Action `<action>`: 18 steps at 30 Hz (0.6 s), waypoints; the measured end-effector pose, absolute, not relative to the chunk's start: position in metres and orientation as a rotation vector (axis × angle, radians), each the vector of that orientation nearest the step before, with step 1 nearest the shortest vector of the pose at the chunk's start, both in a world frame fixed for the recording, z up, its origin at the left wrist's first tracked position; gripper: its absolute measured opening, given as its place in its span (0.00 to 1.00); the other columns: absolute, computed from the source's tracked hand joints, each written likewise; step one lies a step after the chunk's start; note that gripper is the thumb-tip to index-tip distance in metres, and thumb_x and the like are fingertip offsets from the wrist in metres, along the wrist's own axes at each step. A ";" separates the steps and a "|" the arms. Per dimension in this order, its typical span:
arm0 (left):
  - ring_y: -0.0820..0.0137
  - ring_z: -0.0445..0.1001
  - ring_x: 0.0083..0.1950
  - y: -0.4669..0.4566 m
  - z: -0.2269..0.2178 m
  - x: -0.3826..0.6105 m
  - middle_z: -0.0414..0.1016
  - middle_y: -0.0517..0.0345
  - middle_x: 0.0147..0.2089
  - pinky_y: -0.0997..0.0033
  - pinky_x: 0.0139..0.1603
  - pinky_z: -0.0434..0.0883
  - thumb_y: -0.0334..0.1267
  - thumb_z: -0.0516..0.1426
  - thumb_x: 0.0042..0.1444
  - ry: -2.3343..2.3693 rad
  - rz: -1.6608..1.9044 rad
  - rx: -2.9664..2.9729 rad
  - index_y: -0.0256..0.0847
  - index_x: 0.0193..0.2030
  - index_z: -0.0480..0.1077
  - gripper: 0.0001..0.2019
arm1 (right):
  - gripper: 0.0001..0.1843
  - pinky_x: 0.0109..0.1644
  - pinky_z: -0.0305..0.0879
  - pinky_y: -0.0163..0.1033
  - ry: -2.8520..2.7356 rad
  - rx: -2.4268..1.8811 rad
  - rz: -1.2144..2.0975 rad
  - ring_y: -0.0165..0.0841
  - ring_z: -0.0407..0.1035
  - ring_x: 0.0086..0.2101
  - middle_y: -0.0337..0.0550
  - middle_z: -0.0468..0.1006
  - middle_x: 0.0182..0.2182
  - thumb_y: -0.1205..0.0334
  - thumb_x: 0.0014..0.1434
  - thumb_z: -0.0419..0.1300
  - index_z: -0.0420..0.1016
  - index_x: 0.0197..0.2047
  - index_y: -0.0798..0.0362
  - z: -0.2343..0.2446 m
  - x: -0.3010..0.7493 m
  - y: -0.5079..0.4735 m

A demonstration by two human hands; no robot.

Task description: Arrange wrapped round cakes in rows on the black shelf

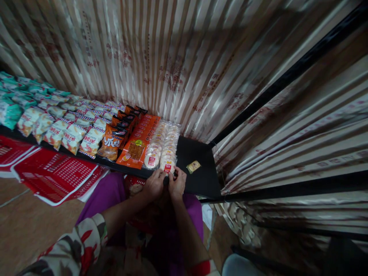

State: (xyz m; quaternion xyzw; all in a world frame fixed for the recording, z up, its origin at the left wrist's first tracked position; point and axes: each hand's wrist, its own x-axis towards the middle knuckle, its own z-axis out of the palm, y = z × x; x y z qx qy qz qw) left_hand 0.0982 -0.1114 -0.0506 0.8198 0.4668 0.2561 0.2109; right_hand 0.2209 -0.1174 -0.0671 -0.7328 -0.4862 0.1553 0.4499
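At the shelf's front edge, my left hand [155,184] and my right hand [177,184] are close together, with fingers bent. Both hold the near end of a clear packet of round white rice crackers [167,167] with a red label, the front one of a row running to the back. A second row of rice cracker packets [151,160] lies beside it on the left. Farther left is a large orange snack bag [138,143] picturing brown sticks. To the right of my right hand, a small yellow wrapped snack [193,166] rests on the black shelf [201,151].
Orange-and-black snack bags [110,142], white snack bags [73,136] and green bags [10,111] fill the shelf leftward. Red baskets [54,174] stand below. A striped curtain [178,57] hangs behind, and black metal posts [276,88] rise at the right.
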 end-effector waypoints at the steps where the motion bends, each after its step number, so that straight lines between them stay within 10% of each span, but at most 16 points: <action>1: 0.62 0.67 0.50 -0.112 -0.052 0.097 0.67 0.44 0.48 0.61 0.51 0.69 0.30 0.45 0.57 1.294 0.710 2.284 0.35 0.53 0.65 0.18 | 0.20 0.42 0.67 0.37 -1.202 -1.794 0.386 0.34 0.62 0.43 0.51 0.63 0.44 0.55 0.55 0.52 0.69 0.49 0.54 -0.068 0.221 -0.118; 18: 0.62 0.52 0.66 -0.169 -0.109 0.067 0.57 0.45 0.63 0.58 0.64 0.57 0.31 0.49 0.57 1.012 0.568 2.389 0.37 0.61 0.56 0.24 | 0.12 0.48 0.63 0.43 -1.238 -1.708 0.392 0.35 0.66 0.40 0.48 0.72 0.37 0.59 0.58 0.48 0.67 0.39 0.55 -0.087 0.181 -0.178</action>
